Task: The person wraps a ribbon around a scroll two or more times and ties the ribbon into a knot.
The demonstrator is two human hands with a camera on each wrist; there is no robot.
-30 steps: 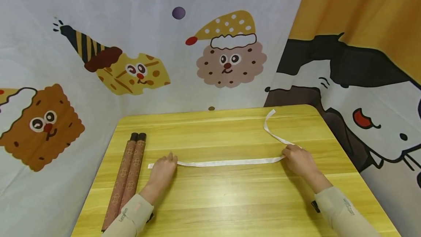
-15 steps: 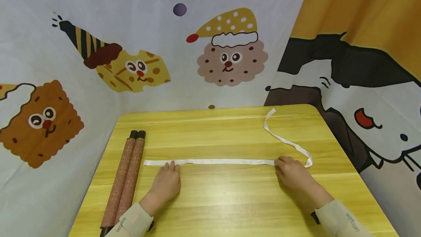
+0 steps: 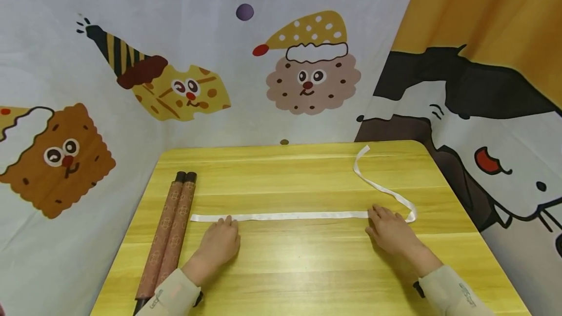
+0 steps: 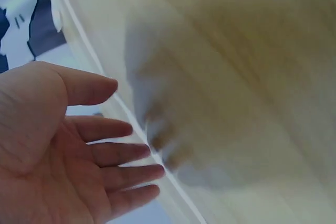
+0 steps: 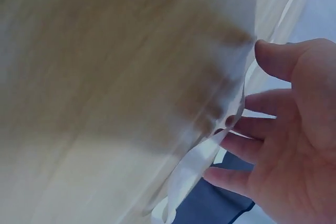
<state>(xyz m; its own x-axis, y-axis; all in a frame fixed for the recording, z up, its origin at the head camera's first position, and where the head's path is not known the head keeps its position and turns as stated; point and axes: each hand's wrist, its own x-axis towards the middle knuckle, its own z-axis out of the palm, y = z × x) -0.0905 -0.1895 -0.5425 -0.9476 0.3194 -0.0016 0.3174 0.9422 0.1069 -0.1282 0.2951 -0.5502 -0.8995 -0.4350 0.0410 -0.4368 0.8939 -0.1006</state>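
A narrow white ribbon [image 3: 298,215] lies across the wooden table, straight between the two hands. Its left end sticks out past the left hand, and beyond the right hand it folds back and curves toward the far edge. The left hand [image 3: 221,240] touches the ribbon near that left end with straight fingertips; the left wrist view shows the fingers [image 4: 126,171] spread and the palm bare. At the ribbon's fold, the right hand [image 3: 391,230] rests its fingertips on the strip. In the right wrist view its fingers [image 5: 247,148] are extended, with the ribbon [image 5: 191,169] at their tips.
Two brown patterned rolls with black ends [image 3: 171,238] lie side by side at the table's left, close to the left forearm. The wooden table [image 3: 281,272] reaches back to a white cartoon-printed curtain [image 3: 197,13]. More printed cloth hangs along the right side.
Both hands have come down from pinching the ribbon to resting straight fingers on it. The ribbon now lies flat, and its fold beside the right hand shows. Little differs in the last half second.
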